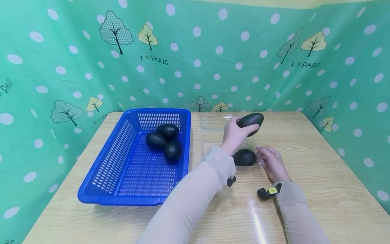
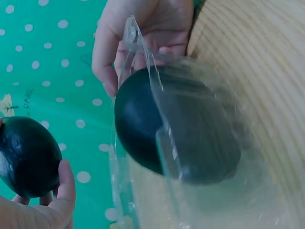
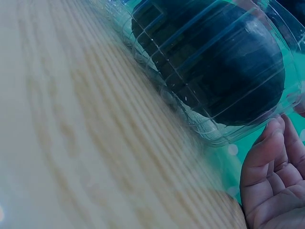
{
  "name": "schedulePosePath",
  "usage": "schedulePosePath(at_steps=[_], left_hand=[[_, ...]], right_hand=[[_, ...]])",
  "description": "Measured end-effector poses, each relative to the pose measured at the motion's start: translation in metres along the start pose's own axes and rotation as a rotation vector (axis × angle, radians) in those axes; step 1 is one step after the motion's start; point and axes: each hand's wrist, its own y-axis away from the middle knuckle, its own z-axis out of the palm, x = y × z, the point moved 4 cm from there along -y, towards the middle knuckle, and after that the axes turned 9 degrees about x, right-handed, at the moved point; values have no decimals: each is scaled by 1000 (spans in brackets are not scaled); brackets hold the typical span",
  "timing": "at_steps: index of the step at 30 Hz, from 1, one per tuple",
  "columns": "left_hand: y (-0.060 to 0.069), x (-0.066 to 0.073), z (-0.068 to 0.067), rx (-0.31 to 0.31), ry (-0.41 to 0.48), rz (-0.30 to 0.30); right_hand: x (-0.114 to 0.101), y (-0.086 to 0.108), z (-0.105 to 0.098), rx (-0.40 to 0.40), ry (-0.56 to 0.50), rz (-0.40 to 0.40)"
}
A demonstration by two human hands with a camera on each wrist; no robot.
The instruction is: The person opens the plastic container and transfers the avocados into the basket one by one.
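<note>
A dark avocado (image 1: 251,122) is gripped by my left hand (image 1: 236,135), raised above the table between thumb and fingers. In the left wrist view the held avocado (image 2: 29,157) shows at the lower left. Below it, a second avocado (image 1: 244,157) lies inside a clear plastic clamshell box (image 3: 214,136). My right hand (image 1: 273,165) pinches the near-right rim of this box, with thumb and fingertips at its edge in the right wrist view. The left wrist view shows the box's transparent wall partly covering the avocado inside.
A blue perforated plastic basket (image 1: 134,200) stands on the left of the wooden table (image 1: 323,189), with 3 avocados (image 1: 172,151) in it. Clear plastic (image 1: 213,122) lies behind my left hand. A green patterned cloth (image 1: 213,61) hangs around the table's back and sides.
</note>
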Motion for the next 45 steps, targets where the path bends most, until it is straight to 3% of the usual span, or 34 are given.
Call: schedulePosePath(at_steps=[6, 20, 32, 45], left_hand=[[1, 6, -2, -26, -56, 1], [2, 22, -12, -91, -35, 52], [3, 31, -29, -114, -31, 14], [-2, 34, -54, -150, 144, -65]], right_hand=[[1, 0, 0, 6, 2, -13], [0, 1, 0, -4, -17, -19], [0, 3, -1, 3, -2, -15], [1, 1, 0, -17, -8, -18]])
